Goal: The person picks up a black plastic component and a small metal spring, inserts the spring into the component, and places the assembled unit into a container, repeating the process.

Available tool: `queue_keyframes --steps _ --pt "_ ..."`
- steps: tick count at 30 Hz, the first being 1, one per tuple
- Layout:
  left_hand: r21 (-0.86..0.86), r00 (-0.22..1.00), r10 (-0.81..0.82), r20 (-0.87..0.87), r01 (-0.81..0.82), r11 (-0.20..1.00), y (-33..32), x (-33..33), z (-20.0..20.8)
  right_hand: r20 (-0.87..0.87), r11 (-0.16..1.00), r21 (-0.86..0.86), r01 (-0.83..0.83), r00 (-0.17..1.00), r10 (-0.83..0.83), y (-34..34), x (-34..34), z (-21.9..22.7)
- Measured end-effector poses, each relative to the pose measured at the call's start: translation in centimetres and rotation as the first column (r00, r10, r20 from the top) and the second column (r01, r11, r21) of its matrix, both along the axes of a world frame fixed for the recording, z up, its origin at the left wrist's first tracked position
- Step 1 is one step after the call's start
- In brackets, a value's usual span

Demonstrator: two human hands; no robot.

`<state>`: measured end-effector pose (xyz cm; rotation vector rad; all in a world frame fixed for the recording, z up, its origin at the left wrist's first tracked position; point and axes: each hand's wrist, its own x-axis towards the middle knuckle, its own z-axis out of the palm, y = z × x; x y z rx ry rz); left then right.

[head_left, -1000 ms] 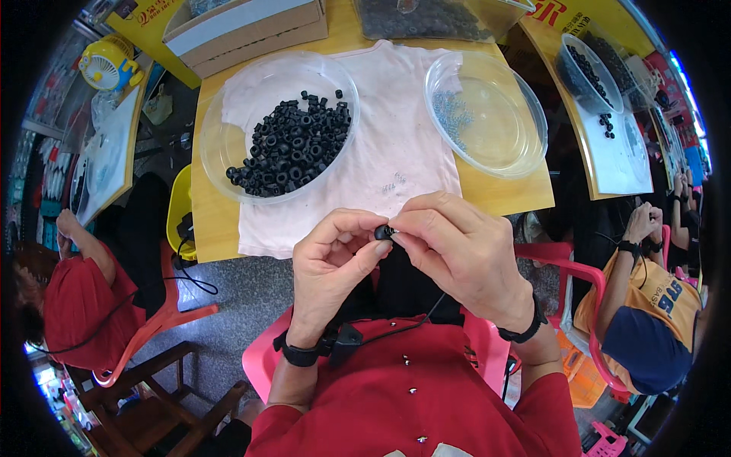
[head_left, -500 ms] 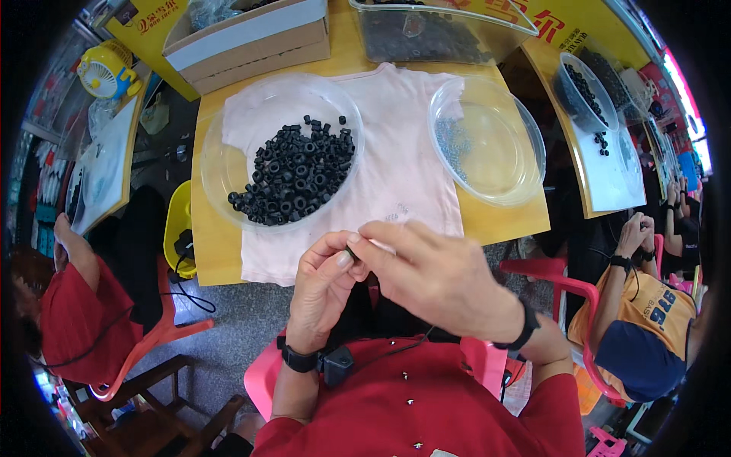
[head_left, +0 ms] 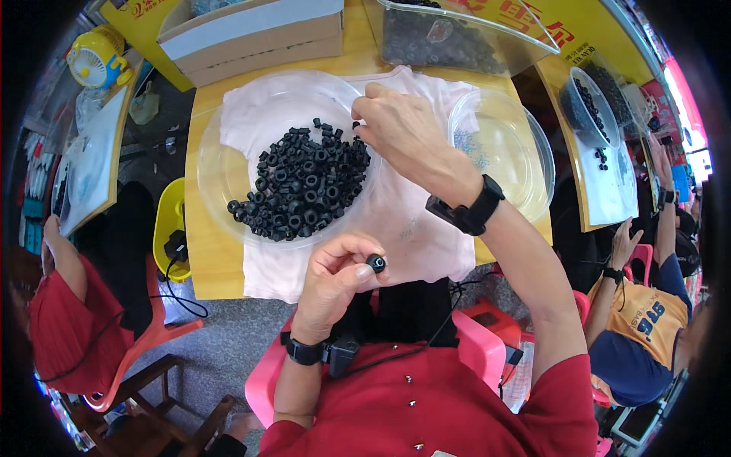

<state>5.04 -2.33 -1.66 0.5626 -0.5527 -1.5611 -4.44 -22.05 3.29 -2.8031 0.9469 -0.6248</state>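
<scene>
My left hand (head_left: 339, 278), near the table's front edge, pinches a small black ring-shaped piece (head_left: 375, 263) between thumb and fingers. A pale curved spot shows on the end of that piece. Over the right rim of a wide clear plastic bowl (head_left: 215, 164) is my right hand (head_left: 407, 133). Its fingertips are closed on a small black piece, mostly hidden by the fingers. A heap of small black hollow cylinders (head_left: 293, 186) lies in the bowl. To the right stands a second clear bowl (head_left: 537, 179) with tiny bluish-clear bits (head_left: 470, 148) at its left side.
Under the bowls a pale pink shirt (head_left: 415, 213) covers part of the wooden table (head_left: 213, 278). A cardboard box (head_left: 259, 49) and a clear bin of black pieces (head_left: 449, 46) stand at the back. People sit left and right, and a yellow basket (head_left: 167, 221) is at the left.
My right hand has left my left hand and moved up to the bowl of black pieces, closing on one at its rim. My left hand stays low, its piece now in plain sight.
</scene>
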Motion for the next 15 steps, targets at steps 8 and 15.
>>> queue_keyframes --steps 8,15 --pt "0.012 0.995 -0.088 0.045 0.088 0.996 0.3 0.0 0.0 0.023 1.000 0.021 0.018 1.000 -0.018 -0.3 -0.5 -0.1" --pt "0.036 0.999 0.010 0.045 -0.011 0.999 0.5 -0.4 0.0 0.118 0.978 0.159 0.136 0.981 -0.155 7.7 -6.9 4.6"
